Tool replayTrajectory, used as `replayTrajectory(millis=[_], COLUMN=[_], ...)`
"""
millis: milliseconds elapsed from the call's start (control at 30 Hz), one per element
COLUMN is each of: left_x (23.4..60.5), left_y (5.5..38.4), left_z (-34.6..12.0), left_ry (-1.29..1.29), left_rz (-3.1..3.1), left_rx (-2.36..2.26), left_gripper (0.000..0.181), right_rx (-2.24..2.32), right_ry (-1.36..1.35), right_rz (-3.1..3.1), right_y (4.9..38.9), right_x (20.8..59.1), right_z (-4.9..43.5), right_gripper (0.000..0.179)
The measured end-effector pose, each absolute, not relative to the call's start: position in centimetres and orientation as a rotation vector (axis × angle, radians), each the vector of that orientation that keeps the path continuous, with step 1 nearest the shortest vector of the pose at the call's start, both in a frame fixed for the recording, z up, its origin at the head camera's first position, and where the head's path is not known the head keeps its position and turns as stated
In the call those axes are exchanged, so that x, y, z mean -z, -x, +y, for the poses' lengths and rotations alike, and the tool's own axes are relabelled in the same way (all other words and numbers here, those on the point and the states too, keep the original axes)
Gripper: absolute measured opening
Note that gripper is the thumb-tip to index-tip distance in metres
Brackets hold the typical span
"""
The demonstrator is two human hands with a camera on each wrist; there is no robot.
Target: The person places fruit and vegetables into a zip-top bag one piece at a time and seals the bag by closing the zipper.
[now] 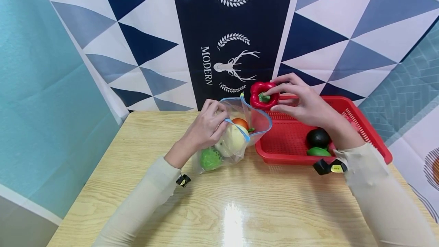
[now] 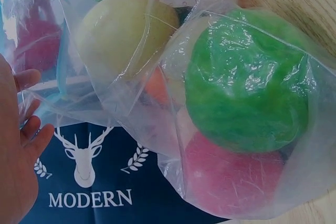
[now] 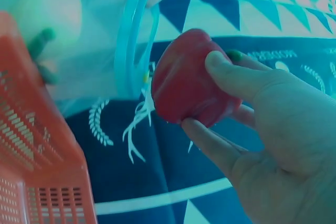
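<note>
Left hand [image 1: 210, 121] grips a bag [image 1: 258, 119] of produce [image 1: 236, 140], right hand [image 1: 303, 100] a pepper [image 3: 184, 82]; basket [image 1: 282, 136] holds a black fruit [image 1: 318, 138]

"What are you seeing from over there?"

"I'm watching the left hand [image 1: 210, 123] gripping a clear blue-rimmed bag [image 1: 258, 124], which is holding a green round item [image 1: 210, 158], a pale item [image 1: 238, 140] and an orange item [image 1: 240, 122]."

"And the right hand [image 1: 303, 101]?"

"I'm seeing it pinching a red bell pepper [image 1: 262, 105] near the bag's mouth; alongside, a red basket [image 1: 282, 136] is standing on the worktop [image 1: 147, 140], carrying a black round item [image 1: 318, 138]."
</note>
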State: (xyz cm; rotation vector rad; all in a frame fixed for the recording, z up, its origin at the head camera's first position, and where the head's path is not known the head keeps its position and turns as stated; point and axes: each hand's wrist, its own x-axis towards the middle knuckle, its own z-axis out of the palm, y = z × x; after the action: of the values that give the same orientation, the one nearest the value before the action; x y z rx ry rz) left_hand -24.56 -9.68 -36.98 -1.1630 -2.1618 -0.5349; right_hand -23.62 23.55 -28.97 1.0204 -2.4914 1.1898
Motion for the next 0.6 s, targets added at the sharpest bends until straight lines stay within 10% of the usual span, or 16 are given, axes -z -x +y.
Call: replayTrajectory(millis=[600], left_x=[37.0], left_y=[24.7], left_z=[-9.7], left_ry=[1.167], left_rz=[-2.164], left_rx=[0.527], left_gripper=[0.022], right_rx=[-1.18], right_ry=[-1.238], right_rz=[-2.533], right_y=[23.5], right_x=[30.9], right_z=[20.3], right_gripper=[0.047])
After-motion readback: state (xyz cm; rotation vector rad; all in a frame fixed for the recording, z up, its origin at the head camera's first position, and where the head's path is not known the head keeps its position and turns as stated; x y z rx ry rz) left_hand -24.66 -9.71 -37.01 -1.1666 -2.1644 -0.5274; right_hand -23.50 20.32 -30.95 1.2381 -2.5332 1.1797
